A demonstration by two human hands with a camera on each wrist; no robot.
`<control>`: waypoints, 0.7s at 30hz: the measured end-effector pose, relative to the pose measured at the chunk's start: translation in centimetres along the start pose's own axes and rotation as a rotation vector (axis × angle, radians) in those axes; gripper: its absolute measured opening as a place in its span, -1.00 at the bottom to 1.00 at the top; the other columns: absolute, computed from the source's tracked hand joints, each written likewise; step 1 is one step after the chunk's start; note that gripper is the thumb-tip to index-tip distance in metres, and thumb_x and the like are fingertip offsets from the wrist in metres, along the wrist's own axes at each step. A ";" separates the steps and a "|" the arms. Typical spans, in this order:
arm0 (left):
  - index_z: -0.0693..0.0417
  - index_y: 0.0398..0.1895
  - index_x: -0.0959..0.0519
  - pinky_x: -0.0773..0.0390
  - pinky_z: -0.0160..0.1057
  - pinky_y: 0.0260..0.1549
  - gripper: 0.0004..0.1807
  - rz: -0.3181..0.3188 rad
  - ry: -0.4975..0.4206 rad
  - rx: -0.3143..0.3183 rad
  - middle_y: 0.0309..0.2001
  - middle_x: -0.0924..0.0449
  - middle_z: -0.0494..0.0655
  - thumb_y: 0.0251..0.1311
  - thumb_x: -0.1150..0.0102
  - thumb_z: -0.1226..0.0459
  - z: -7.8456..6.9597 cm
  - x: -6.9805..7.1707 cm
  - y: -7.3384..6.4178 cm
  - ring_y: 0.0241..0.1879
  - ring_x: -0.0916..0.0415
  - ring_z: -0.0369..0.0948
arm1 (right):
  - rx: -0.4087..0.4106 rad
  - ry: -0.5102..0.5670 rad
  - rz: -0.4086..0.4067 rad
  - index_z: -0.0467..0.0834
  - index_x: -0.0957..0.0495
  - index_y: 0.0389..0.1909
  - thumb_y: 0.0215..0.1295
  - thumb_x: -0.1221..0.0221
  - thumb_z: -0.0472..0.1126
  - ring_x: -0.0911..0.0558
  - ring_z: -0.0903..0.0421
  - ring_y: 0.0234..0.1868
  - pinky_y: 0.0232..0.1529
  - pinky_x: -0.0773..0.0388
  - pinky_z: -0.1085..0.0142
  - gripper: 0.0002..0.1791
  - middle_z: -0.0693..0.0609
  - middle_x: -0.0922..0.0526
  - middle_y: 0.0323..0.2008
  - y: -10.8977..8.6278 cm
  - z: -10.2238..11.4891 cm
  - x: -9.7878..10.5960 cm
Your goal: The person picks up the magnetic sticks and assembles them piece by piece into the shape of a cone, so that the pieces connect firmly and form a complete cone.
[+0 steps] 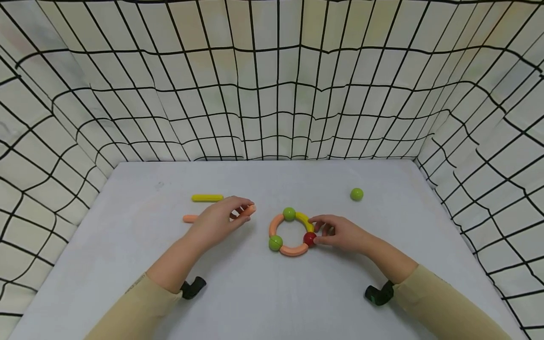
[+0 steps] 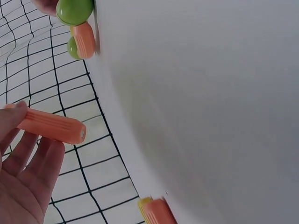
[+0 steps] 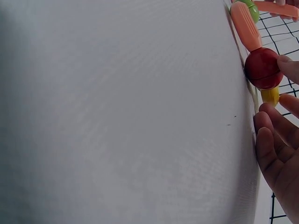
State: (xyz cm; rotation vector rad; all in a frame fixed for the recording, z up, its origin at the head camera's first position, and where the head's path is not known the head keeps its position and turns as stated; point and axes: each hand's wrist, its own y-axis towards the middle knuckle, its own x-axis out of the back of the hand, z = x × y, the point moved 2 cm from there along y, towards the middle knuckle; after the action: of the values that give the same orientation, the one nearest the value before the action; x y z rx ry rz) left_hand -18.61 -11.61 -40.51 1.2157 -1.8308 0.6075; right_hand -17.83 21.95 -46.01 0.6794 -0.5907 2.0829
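Raised above the table, my left hand [image 1: 218,217] pinches an orange magnetic building rod [image 2: 53,126] between thumb and fingers. Its ribbed side and the small hole in its end show in the left wrist view. To the right lies a ring of curved orange rods [image 1: 294,250], a curved yellow rod [image 1: 302,218], two green balls [image 1: 289,214] and a red ball [image 1: 310,239]. My right hand [image 1: 342,233] holds the ring's right side, thumb against the red ball and index fingertip at the yellow rod. Its other fingers are curled beside them.
A straight yellow rod [image 1: 207,198] and another orange rod [image 1: 190,218] lie on the white table [image 1: 272,302] at the left, the orange one partly behind my left hand. One loose green ball [image 1: 356,194] sits at the back right. Black-gridded white netting [image 1: 272,104] encloses the back and sides.
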 end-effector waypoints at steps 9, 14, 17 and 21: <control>-0.12 0.22 -0.53 -0.59 -0.23 -0.08 -0.57 -0.026 -0.128 -0.006 0.01 -0.58 -0.30 0.29 -0.30 0.17 -1.4 -1.2 2.3 0.01 -0.53 -0.26 | -0.019 -0.003 0.003 -0.03 -0.46 0.29 0.28 -0.34 -0.08 -0.53 0.14 -0.22 -0.17 -0.53 0.30 -0.43 0.11 -0.56 -0.12 0.1 0.1 0.1; -0.10 0.21 -0.52 -0.58 -0.26 -0.06 -0.57 -0.023 -0.224 -0.017 -0.03 -0.58 -0.31 0.29 -0.30 0.18 -2.4 -1.7 3.5 0.02 -0.51 -0.28 | -0.017 -0.006 0.003 -0.04 -0.47 0.29 0.28 -0.33 -0.08 -0.53 0.14 -0.21 -0.16 -0.53 0.30 -0.44 0.11 -0.57 -0.12 0.1 0.1 0.0; -0.10 0.22 -0.51 -0.58 -0.25 -0.05 -0.56 -0.015 -0.288 -0.015 -0.04 -0.58 -0.31 0.28 -0.31 0.20 -2.9 -2.1 4.0 0.03 -0.51 -0.28 | -0.001 -0.008 0.000 -0.05 -0.48 0.29 0.29 -0.33 -0.07 -0.53 0.14 -0.21 -0.17 -0.52 0.31 -0.44 0.11 -0.57 -0.11 0.1 0.0 0.0; -0.10 0.20 -0.50 -0.57 -0.22 0.00 -0.58 -0.008 -0.355 -0.016 -0.03 -0.57 -0.30 0.29 -0.30 0.20 -3.4 -2.7 4.6 0.04 -0.50 -0.28 | -0.007 0.000 -0.001 -0.05 -0.48 0.29 0.28 -0.33 -0.05 -0.51 0.12 -0.19 -0.18 -0.52 0.30 -0.43 0.10 -0.57 -0.10 0.0 -0.1 -0.1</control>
State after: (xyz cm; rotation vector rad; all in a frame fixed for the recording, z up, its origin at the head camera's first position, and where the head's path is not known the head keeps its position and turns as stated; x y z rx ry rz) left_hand -21.07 -5.78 -40.72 1.3872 -2.1161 0.3886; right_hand -17.84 21.95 -46.16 0.6754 -0.5967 2.0794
